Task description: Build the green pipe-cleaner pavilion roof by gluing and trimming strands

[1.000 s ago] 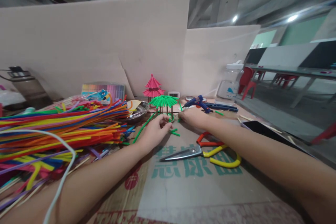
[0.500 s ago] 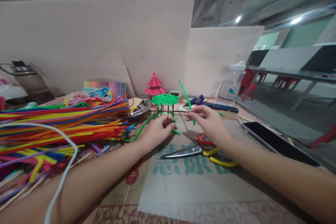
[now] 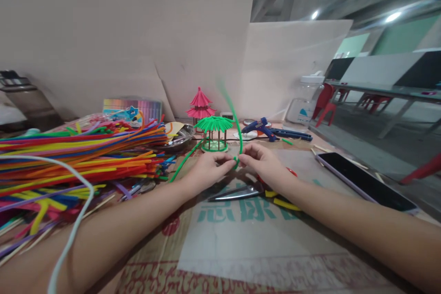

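My left hand (image 3: 208, 170) and my right hand (image 3: 263, 163) meet above the cardboard sheet (image 3: 248, 239), both pinching the lower end of a green pipe cleaner (image 3: 234, 117) that curves upward, blurred by motion. Just behind them stands a small green pavilion model (image 3: 214, 132) made of pipe cleaners, and a pink pavilion model (image 3: 200, 105) stands further back. Scissors (image 3: 237, 193) with yellow and red handles lie on the cardboard right under my hands.
A big heap of coloured pipe cleaners (image 3: 79, 156) fills the left. A marker box (image 3: 132, 110), a metal dish (image 3: 179, 137), a blue glue gun (image 3: 263, 128), a plastic jug (image 3: 305, 105) and a phone (image 3: 365, 179) lie around. White boards (image 3: 138, 41) wall the back.
My right hand lifted a green pipe cleaner from beside the green pavilion and brought it toward my left hand. Both hands now pinch it together above the scissors.
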`<state>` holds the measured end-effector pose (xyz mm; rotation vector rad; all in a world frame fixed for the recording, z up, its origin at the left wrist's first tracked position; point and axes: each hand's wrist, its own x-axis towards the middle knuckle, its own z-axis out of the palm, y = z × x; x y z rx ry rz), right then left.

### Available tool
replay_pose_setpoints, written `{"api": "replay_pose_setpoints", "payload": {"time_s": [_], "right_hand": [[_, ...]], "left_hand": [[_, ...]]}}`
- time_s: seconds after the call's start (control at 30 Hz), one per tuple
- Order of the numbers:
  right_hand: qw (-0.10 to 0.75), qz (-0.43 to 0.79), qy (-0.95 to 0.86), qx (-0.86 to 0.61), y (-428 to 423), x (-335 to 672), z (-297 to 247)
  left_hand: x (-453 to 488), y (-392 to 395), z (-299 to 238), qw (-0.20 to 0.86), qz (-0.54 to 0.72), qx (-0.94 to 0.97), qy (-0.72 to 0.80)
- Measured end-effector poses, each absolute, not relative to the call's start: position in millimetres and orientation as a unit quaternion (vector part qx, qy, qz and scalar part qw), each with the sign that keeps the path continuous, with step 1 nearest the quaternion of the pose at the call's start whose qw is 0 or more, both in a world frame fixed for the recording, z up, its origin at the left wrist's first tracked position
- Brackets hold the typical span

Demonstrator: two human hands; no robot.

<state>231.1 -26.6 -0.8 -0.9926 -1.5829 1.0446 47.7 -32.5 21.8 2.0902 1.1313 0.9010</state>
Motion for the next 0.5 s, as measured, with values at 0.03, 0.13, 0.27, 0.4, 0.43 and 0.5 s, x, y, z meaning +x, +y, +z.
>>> {"api": "replay_pose_setpoints", "payload": {"time_s": [0.03,0.13,0.27,0.4,0.43,0.5], "right_hand": [[0.475,0.435,-0.651,-0.401,-26.3,230.9,-2.0],[0.474,0.434,-0.656,-0.396,-25.2,231.7,-4.5],[0.476,0.422,-0.658,-0.403,-24.9,232.5,-5.6],[0.473,0.418,-0.660,-0.408,-26.6,231.3,-3.6],[0.471,0.420,-0.659,-0.408,-27.0,230.9,-2.9],[0.472,0.425,-0.657,-0.407,-27.7,230.2,-1.6]], "left_hand": [[47.7,-32.6,21.8,0.295,0.338,0.787,0.424],[47.7,-32.9,21.4,0.295,0.335,0.789,0.423],[47.6,-32.4,20.2,0.298,0.336,0.788,0.421],[47.7,-30.8,18.3,0.304,0.338,0.789,0.414],[47.7,-30.5,17.9,0.305,0.335,0.790,0.413],[47.7,-30.1,17.2,0.305,0.326,0.793,0.414]]}}
